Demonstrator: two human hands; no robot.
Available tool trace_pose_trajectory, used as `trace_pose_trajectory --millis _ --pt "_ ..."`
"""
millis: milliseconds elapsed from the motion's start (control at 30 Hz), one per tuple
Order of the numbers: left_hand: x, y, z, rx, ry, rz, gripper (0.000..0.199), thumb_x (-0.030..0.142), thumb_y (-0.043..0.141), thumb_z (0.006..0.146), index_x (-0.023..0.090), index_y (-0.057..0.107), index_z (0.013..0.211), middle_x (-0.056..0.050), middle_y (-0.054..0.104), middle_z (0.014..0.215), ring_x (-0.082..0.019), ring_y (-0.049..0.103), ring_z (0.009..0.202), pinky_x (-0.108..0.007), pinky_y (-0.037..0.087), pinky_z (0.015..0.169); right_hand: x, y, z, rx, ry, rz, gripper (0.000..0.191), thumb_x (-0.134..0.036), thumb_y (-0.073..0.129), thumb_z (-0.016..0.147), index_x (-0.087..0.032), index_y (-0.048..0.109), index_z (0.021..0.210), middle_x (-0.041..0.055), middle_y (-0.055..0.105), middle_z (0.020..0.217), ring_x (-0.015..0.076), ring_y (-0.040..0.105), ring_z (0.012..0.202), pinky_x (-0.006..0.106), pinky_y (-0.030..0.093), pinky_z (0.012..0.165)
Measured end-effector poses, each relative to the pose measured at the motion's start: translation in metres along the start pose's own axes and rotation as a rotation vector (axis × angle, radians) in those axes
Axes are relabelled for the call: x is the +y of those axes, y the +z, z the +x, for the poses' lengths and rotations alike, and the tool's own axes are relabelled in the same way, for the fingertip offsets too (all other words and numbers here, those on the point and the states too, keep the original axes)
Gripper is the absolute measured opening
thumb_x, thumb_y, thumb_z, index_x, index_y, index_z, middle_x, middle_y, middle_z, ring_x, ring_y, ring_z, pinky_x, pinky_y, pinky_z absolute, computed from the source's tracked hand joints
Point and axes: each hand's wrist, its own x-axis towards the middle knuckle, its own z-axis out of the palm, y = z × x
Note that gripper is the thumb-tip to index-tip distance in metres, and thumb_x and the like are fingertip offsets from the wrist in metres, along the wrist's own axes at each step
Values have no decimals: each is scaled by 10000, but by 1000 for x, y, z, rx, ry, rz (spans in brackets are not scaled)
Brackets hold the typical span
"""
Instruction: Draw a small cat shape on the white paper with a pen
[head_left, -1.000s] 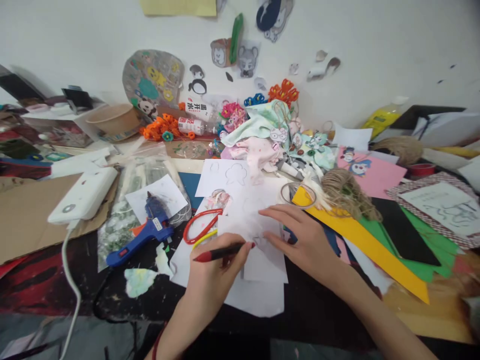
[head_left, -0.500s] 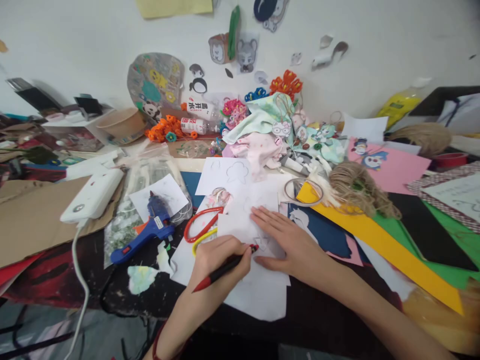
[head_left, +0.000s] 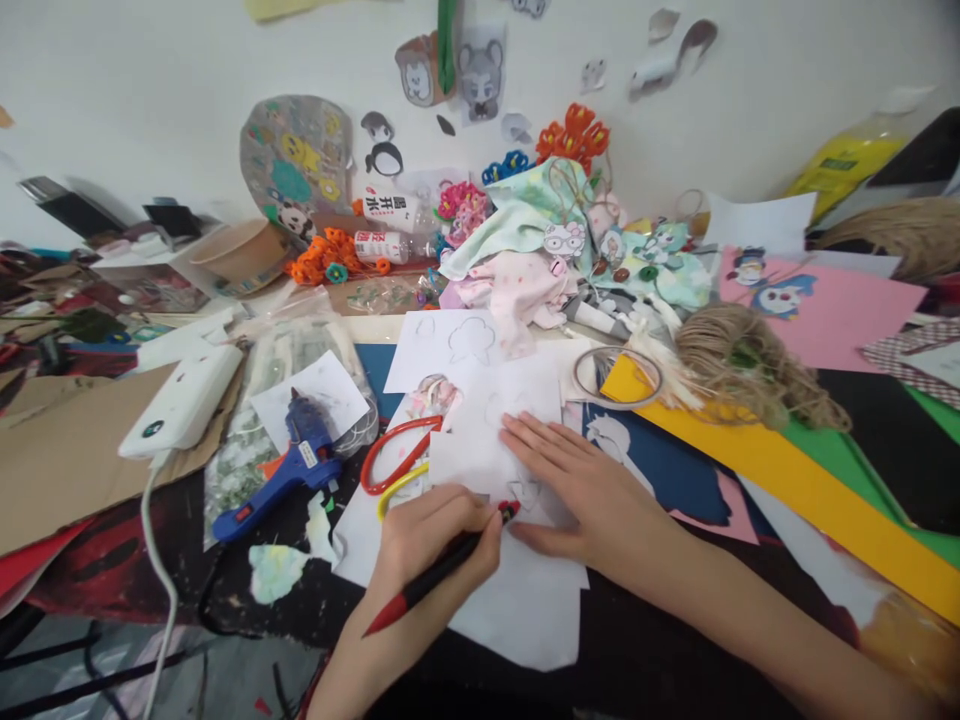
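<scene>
My left hand (head_left: 435, 560) is closed round a black and red pen (head_left: 431, 580), its red tip resting on a small white paper (head_left: 469, 460). Faint pencil lines show on the paper near the tip. Flat on the same paper, my right hand (head_left: 585, 480) has its fingers stretched out and thumb apart. Red and yellow scissor handles (head_left: 401, 455) stick out just left of the paper, their blades hidden. Behind it, another white sheet (head_left: 412, 350) bears a drawn cloud-like outline.
To the left lie a blue glue gun (head_left: 281, 475), a white power strip (head_left: 180, 400) with a cable, and cardboard (head_left: 67, 450). On the right are a yellow strip (head_left: 787, 470), a twine bundle (head_left: 750, 365) and a tape roll (head_left: 616, 377). Cloth and crochet flowers are piled behind.
The camera view has shifted slightly, moving nearer the table. The pen tilts a little more steeply in my left hand, and my right hand stays flat on the paper.
</scene>
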Motion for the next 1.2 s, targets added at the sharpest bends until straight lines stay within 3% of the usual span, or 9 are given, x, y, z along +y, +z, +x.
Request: trace_pose_trajectory --millis 333,700,800,867,933,1000,1067,1133,1200 --pt "1 2 -1 27 31 30 194 62 600 892 191 565 752 12 658 734 -90 625 633 -203 500 621 -1 1 0 -16 16 -35 784 -380 686 872 -108 404 1550 156 345 1623 277 314 1514 510 344 1217" --pt "3 4 1 40 58 49 173 106 589 919 193 599 770 2 679 725 -102 640 627 -207 509 611 0 2 0 -2 14 9 816 -381 688 875 -191 346 1592 123 336 1637 278 314 1515 525 334 1219" --pt "4 -1 -4 152 31 23 191 116 609 912 194 593 738 7 688 724 -98 638 622 -207 510 615 -1 -3 -1 5 16 45 779 -437 706 882 -169 417 1554 137 381 1618 290 340 1506 534 351 1207" --pt "5 -7 -8 273 -28 1 219 145 637 903 195 579 698 24 665 673 -89 606 577 -201 482 572 -2 -9 -2 74 17 86 663 -458 684 915 -177 508 1489 132 455 1581 293 397 1478 529 392 1184" --pt "5 -11 -11 312 -95 -66 278 196 643 908 194 554 645 47 584 566 -75 514 489 -195 401 482 -3 -17 -4 258 36 107 441 -380 605 984 -223 600 1397 105 585 1477 277 508 1398 511 446 1143" --pt "8 -13 -10 254 -132 -158 341 239 624 917 190 529 593 59 493 494 -67 418 442 -199 322 429 -5 -24 -7 512 54 53 342 -244 530 1017 -267 635 1342 85 704 1300 261 630 1246 495 508 1064" --pt "15 -9 -8 169 -119 -229 389 256 614 914 183 500 549 63 439 465 -62 374 432 -199 285 413 -12 -30 -11 700 10 -84 407 -154 527 998 -297 607 1371 74 756 1134 254 701 1075 471 560 953" --pt "26 -3 -5 92 -100 -271 422 264 638 891 175 462 517 71 388 449 -54 343 426 -197 264 405 -24 -31 -17 703 -150 -252 492 -119 535 982 -338 556 1421 49 768 1048 235 727 964 427 585 862" --pt "38 4 -5 -93 -141 -350 401 238 623 893 170 469 529 72 372 468 -53 315 442 -207 226 401 -39 -30 -23 580 -354 -376 480 -115 488 997 -357 573 1404 24 772 993 203 741 921 369 593 819"
